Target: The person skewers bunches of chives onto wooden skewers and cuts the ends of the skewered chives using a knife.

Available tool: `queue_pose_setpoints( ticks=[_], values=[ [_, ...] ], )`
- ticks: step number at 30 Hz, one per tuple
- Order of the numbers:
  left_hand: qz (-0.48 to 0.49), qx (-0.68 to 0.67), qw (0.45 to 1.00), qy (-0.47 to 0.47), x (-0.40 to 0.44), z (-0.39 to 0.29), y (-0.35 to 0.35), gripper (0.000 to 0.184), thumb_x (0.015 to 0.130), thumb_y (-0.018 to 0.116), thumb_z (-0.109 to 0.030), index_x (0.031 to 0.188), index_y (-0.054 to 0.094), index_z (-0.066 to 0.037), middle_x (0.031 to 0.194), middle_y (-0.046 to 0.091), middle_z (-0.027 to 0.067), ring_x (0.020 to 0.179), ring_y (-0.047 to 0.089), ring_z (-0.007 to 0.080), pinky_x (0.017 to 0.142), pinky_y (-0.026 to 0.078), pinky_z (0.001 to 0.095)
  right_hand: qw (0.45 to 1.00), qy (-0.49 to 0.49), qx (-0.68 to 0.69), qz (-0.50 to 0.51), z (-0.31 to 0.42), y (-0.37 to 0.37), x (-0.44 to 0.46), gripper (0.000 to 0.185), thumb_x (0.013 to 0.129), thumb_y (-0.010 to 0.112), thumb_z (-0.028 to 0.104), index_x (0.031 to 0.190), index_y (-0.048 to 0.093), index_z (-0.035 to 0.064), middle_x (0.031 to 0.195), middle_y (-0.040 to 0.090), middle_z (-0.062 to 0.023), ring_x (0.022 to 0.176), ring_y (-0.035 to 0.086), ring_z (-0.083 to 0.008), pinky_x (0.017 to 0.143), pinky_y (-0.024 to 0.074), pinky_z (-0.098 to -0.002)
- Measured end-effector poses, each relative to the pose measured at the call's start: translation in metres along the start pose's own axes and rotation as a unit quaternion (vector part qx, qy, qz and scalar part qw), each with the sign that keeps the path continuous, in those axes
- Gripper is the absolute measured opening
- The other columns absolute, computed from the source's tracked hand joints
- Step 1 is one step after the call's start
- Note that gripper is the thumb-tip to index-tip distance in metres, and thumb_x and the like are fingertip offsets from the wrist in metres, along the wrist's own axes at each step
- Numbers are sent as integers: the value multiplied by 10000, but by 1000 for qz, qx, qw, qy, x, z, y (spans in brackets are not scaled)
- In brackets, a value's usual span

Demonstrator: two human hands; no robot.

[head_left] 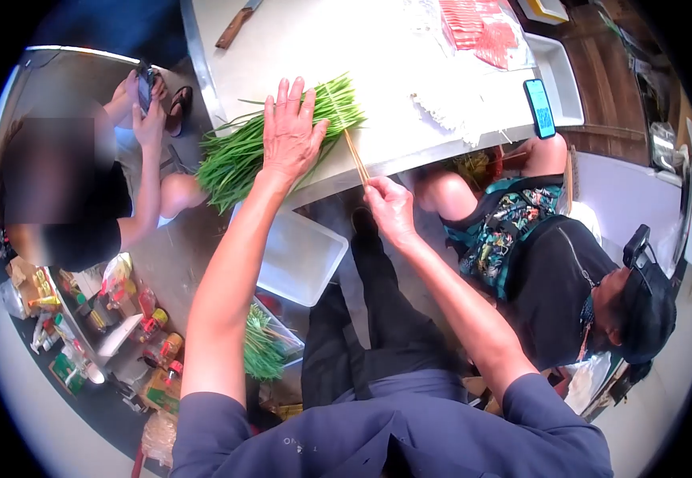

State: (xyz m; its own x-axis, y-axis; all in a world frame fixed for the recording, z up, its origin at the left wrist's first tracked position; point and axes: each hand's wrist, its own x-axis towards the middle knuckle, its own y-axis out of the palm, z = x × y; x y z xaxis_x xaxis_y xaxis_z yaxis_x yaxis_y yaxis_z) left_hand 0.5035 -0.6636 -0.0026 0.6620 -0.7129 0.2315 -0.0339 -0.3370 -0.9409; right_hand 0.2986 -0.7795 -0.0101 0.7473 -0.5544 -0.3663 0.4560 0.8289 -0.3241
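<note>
A thick bunch of green chives [230,159] lies across the near left corner of the white table [242,76]. My left hand [290,131] rests flat on top of the stalks, fingers stretched out and pressing on them. Thin wooden skewers [355,157] are gripped at their near end in my closed right hand [392,207], just off the table's edge. Their far ends reach the right side of the bunch; a pale skewer line crosses the stalks there. Exactly how many skewers I hold is hard to make out.
A knife [234,28] and bagged red meat [493,36] lie on the table, with white enoki-like strands [445,111] nearer. An empty-looking plastic tub [302,255] and more greens [262,346] sit below. Seated people flank me; a phone [539,107] shows at right.
</note>
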Motion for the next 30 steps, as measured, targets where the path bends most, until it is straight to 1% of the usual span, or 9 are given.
queue_pose_setpoints(
  ticks=[3, 4, 7, 11, 20, 25, 27, 28, 30],
  values=[
    [94, -37, 993, -63, -14, 12, 45, 649, 997, 487, -412, 1521, 352, -53, 1597, 303, 150, 1484, 254, 344, 1198, 203, 528, 999, -18, -26, -21, 4, -1, -7, 177, 873, 661, 143, 981, 711, 13, 822, 707, -148, 751, 710, -262, 691, 545, -350],
    [98, -40, 993, -56, -14, 12, 49, 649, 997, 487, -412, 1521, 352, -53, 1597, 303, 150, 1484, 254, 344, 1198, 203, 528, 997, -42, -44, -38, 0, 1, -8, 175, 856, 687, 150, 973, 703, 20, 853, 700, -141, 780, 696, -303, 705, 544, -384],
    [76, -8, 995, -62, -17, 13, 58, 657, 1002, 476, -390, 1547, 305, -66, 1608, 293, 133, 1487, 253, 333, 1211, 167, 510, 995, -36, -94, -25, 0, -4, -19, 212, 826, 730, 164, 985, 664, 41, 886, 630, -129, 834, 660, -329, 719, 528, -433],
    [67, 36, 995, -60, -20, 12, 67, 669, 998, 472, -396, 1545, 293, -54, 1613, 281, 134, 1494, 236, 329, 1211, 154, 508, 982, -70, -173, -33, -9, -1, -25, 350, 829, 720, 151, 1132, 576, 51, 1054, 565, -134, 850, 646, -368, 711, 534, -463],
    [50, 77, 994, -64, -20, 8, 72, 691, 976, 503, -415, 1541, 307, -67, 1602, 298, 135, 1474, 271, 336, 1199, 178, 535, 978, -102, -178, -29, -26, -15, -7, 283, 851, 671, 134, 1115, 583, 80, 1051, 579, -131, 881, 645, -365, 737, 536, -465],
    [133, 35, 986, -91, -12, 11, 60, 718, 1008, 396, -481, 1576, 237, -71, 1632, 228, 175, 1515, 180, 355, 1215, 106, 535, 970, -176, -170, -11, -1, -35, -34, 275, 865, 670, 105, 1126, 605, 49, 1059, 608, -140, 936, 649, -346, 768, 541, -425],
    [90, 27, 992, -81, -13, 8, 40, 694, 989, 443, -477, 1555, 309, -97, 1619, 246, 187, 1502, 178, 404, 1191, 113, 606, 966, -192, -173, 22, 5, -34, -47, 236, 874, 668, 83, 1100, 619, 35, 1021, 622, -143, 906, 654, -323, 760, 543, -401],
    [25, 9, 996, -87, -17, 5, 30, 668, 981, 455, -469, 1531, 366, -101, 1610, 256, 189, 1495, 190, 411, 1186, 123, 615, 964, -194, -177, 46, 6, -33, -56, 216, 879, 669, 72, 1086, 625, 28, 996, 628, -143, 877, 658, -304, 748, 544, -383],
    [-100, 2, 985, -142, -31, -10, 4, 615, 892, 607, -361, 1429, 477, -90, 1526, 354, 190, 1441, 284, 415, 1147, 220, 635, 965, -158, -173, 114, 6, -28, -71, 202, 884, 672, 66, 1079, 633, 28, 943, 633, -132, 792, 653, -264, 708, 536, -356]
  ],
)
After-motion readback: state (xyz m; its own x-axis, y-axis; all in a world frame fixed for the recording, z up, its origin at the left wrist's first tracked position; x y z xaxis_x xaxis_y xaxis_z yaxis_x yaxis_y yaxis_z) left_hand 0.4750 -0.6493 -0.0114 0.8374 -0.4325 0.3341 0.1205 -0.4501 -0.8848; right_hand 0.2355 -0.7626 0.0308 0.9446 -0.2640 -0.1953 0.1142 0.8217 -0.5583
